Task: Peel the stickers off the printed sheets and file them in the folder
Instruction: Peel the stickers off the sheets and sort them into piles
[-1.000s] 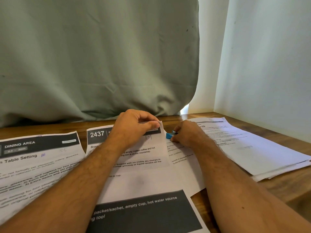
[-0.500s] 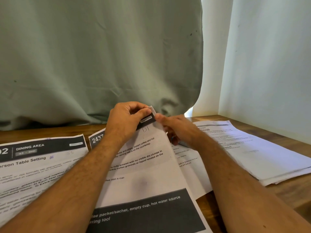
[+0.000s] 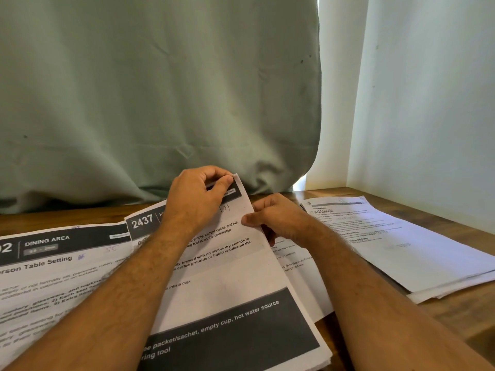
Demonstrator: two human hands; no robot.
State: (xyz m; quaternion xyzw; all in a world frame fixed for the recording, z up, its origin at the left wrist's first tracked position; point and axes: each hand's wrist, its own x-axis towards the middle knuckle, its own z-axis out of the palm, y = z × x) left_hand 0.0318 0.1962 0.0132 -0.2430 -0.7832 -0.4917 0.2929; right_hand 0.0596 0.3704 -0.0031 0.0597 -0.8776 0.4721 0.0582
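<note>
The 2437 sheet [image 3: 214,269] lay atop a stack on the tabletop [image 3: 455,311], its top right corner lifted. My left hand [image 3: 195,202] pinched that corner; my right hand [image 3: 278,218] gripped the sheet's right edge.

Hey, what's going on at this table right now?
A person is working on the white printed sheet headed 2437, which lies on a wooden table. The left hand pinches its lifted top right corner, and the right hand grips the right edge just below. Another sheet headed DINING AREA lies to the left, a stack of white papers to the right. No folder shows.
</note>
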